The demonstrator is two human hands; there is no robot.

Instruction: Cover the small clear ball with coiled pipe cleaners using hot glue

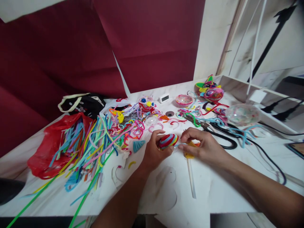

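Note:
My left hand [154,150] is closed around a rounded piece [169,141] wound with red, yellow and blue pipe-cleaner stripes. Close on its right, my right hand [199,145] has thumb and forefinger bent together at a short pale blue pipe cleaner [177,146] that reaches toward the striped piece. Partly hidden under the right hand lies a yellow-orange object [188,154] with a long pale flat strip [191,179] pointing toward the front edge. A blue wound cone [138,145] rests left of my left hand. White paper [175,196] lies beneath the hands.
A red plastic bag [51,147] and a heap of pipe cleaners [99,142] fill the left. Black-handled scissors [222,136], a clear plastic dome [242,114] and a colourful figure [210,90] are at right. A small digital display [164,98] stands at the back. Cables run along the right.

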